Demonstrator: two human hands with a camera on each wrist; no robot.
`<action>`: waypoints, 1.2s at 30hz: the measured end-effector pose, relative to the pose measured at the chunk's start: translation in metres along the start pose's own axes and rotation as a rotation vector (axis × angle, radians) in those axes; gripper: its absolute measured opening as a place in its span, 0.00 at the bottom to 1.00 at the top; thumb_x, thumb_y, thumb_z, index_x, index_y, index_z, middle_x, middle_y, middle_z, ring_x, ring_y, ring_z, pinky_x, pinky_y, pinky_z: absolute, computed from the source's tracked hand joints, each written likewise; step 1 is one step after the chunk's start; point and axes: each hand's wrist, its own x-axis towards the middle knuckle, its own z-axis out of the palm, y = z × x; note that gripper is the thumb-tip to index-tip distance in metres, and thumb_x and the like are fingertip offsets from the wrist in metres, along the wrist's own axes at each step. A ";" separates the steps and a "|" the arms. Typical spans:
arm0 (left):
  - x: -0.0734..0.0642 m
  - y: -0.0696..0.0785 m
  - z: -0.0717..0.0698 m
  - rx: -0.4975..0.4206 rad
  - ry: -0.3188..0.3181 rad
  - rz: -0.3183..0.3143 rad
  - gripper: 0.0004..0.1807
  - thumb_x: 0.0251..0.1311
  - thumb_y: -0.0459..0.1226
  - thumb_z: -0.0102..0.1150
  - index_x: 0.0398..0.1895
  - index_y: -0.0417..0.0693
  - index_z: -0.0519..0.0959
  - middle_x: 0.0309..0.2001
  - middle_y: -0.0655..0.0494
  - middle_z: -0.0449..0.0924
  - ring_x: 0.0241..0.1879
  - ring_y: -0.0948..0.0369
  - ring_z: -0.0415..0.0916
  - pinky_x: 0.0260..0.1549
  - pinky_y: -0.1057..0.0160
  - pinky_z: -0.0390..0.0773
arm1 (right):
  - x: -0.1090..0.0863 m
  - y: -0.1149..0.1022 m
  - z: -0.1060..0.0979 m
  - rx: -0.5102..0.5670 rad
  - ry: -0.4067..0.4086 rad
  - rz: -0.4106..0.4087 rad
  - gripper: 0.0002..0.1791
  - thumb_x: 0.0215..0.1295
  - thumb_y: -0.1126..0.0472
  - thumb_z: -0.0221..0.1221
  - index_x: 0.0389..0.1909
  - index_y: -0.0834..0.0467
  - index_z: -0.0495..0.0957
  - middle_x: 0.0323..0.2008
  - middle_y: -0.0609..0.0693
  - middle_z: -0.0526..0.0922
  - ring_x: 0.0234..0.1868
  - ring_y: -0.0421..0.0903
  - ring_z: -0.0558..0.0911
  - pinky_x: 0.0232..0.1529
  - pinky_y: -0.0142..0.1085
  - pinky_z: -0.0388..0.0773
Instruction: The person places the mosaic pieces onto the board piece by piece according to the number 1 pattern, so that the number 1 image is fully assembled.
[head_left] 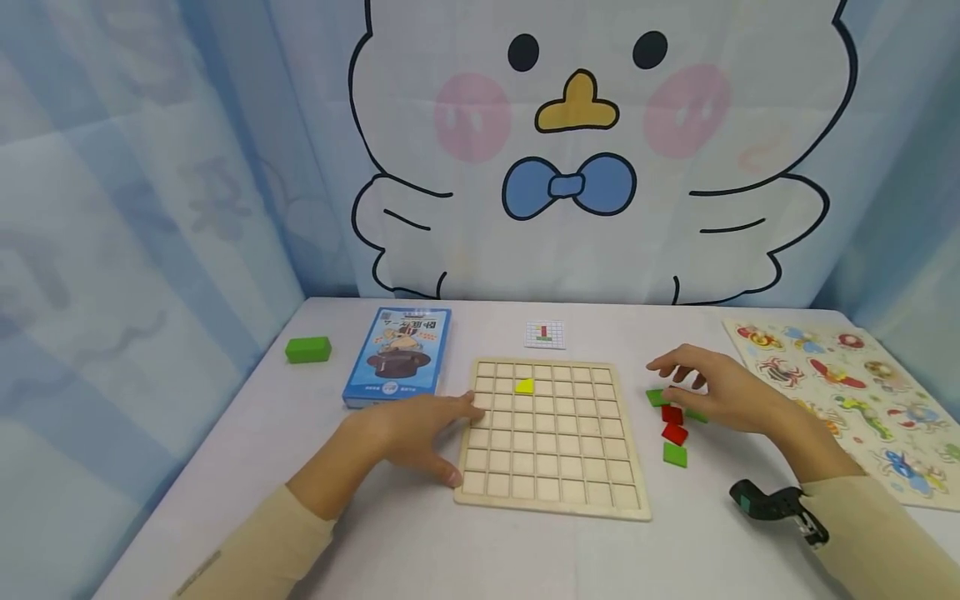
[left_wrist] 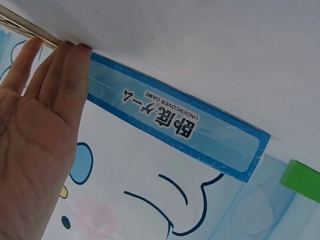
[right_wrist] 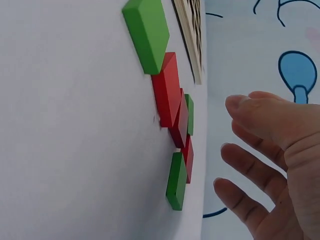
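A square wooden grid board (head_left: pixel 551 437) lies on the white table, with a yellow piece (head_left: pixel 524 387) in one cell near its far edge. My left hand (head_left: pixel 416 435) rests at the board's left side, thumb and fingers spread along the rim. In the left wrist view, the left fingers (left_wrist: pixel 66 75) are nearly straight and overlap the blue game box. Just above a loose cluster of tiles hovers my right hand (head_left: pixel 723 390), its fingers loosely bent and holding nothing. Red tiles (head_left: pixel 674 433) and green tiles (head_left: pixel 675 455) make up that cluster, right of the board.
Beyond my left hand lies the blue game box (head_left: pixel 399 354), with a green block (head_left: pixel 308 350) farther left. A small printed grid card (head_left: pixel 544 334) sits behind the board. At the right is a picture sheet (head_left: pixel 847 400). A patterned curtain (head_left: pixel 585 250) hangs behind the table.
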 end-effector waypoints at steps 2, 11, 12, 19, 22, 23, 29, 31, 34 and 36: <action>0.000 0.000 0.000 0.003 0.000 -0.003 0.51 0.48 0.57 0.78 0.77 0.67 0.65 0.82 0.60 0.51 0.80 0.55 0.51 0.77 0.49 0.58 | -0.002 0.003 0.000 -0.003 -0.003 0.023 0.21 0.64 0.64 0.69 0.58 0.55 0.80 0.49 0.48 0.84 0.46 0.47 0.80 0.45 0.38 0.82; 0.006 0.004 0.000 0.004 0.004 0.007 0.51 0.48 0.56 0.79 0.77 0.67 0.65 0.82 0.61 0.51 0.80 0.55 0.51 0.76 0.48 0.58 | -0.013 0.015 0.001 -0.030 -0.023 0.072 0.21 0.64 0.67 0.68 0.58 0.56 0.80 0.43 0.45 0.83 0.45 0.46 0.79 0.44 0.37 0.81; 0.007 0.005 -0.001 0.003 0.006 0.011 0.51 0.47 0.56 0.79 0.77 0.67 0.65 0.82 0.61 0.51 0.80 0.54 0.51 0.76 0.48 0.58 | -0.014 0.016 0.001 -0.041 -0.021 0.080 0.21 0.63 0.67 0.68 0.58 0.57 0.80 0.43 0.44 0.83 0.45 0.46 0.79 0.43 0.37 0.81; 0.001 0.002 0.002 0.003 0.000 -0.013 0.50 0.48 0.54 0.79 0.76 0.67 0.67 0.81 0.61 0.54 0.80 0.55 0.52 0.76 0.48 0.60 | -0.007 0.019 0.007 -0.043 -0.051 0.140 0.19 0.64 0.66 0.66 0.56 0.58 0.81 0.43 0.48 0.82 0.42 0.45 0.78 0.42 0.38 0.81; 0.000 0.000 0.002 -0.006 0.008 0.006 0.49 0.49 0.55 0.79 0.76 0.67 0.67 0.81 0.60 0.54 0.80 0.55 0.51 0.76 0.48 0.59 | -0.005 0.019 0.008 -0.046 -0.067 0.194 0.17 0.64 0.64 0.66 0.54 0.58 0.81 0.42 0.49 0.81 0.42 0.46 0.77 0.42 0.39 0.79; -0.001 -0.001 0.002 -0.013 0.007 0.012 0.49 0.49 0.55 0.79 0.76 0.67 0.67 0.81 0.60 0.54 0.80 0.55 0.51 0.76 0.48 0.59 | -0.004 0.019 0.008 -0.046 -0.073 0.205 0.17 0.64 0.63 0.66 0.53 0.58 0.81 0.41 0.49 0.81 0.41 0.47 0.77 0.42 0.39 0.79; 0.002 -0.001 0.001 -0.004 0.007 0.028 0.50 0.48 0.56 0.79 0.76 0.66 0.66 0.81 0.60 0.54 0.80 0.55 0.51 0.76 0.49 0.59 | -0.005 0.020 0.003 -0.062 -0.114 0.211 0.15 0.67 0.61 0.66 0.53 0.58 0.80 0.39 0.46 0.80 0.40 0.45 0.76 0.41 0.38 0.78; 0.003 0.000 0.000 0.010 0.014 0.027 0.50 0.48 0.56 0.79 0.76 0.66 0.67 0.81 0.60 0.54 0.80 0.55 0.52 0.76 0.49 0.59 | -0.006 0.021 0.000 -0.057 -0.112 0.203 0.15 0.68 0.61 0.65 0.54 0.58 0.79 0.39 0.46 0.80 0.40 0.45 0.76 0.41 0.38 0.79; 0.003 0.001 0.000 0.017 0.017 0.014 0.50 0.47 0.56 0.79 0.76 0.66 0.67 0.81 0.60 0.54 0.80 0.54 0.52 0.76 0.49 0.59 | -0.006 0.022 0.000 -0.025 -0.095 0.184 0.17 0.70 0.62 0.64 0.56 0.60 0.78 0.41 0.48 0.81 0.43 0.46 0.78 0.44 0.40 0.80; 0.000 0.000 0.001 0.004 0.005 -0.005 0.50 0.47 0.56 0.80 0.76 0.66 0.67 0.81 0.60 0.54 0.80 0.54 0.52 0.76 0.49 0.59 | -0.006 0.021 0.004 0.002 -0.085 0.181 0.17 0.71 0.61 0.64 0.57 0.60 0.77 0.45 0.49 0.82 0.46 0.47 0.79 0.47 0.41 0.81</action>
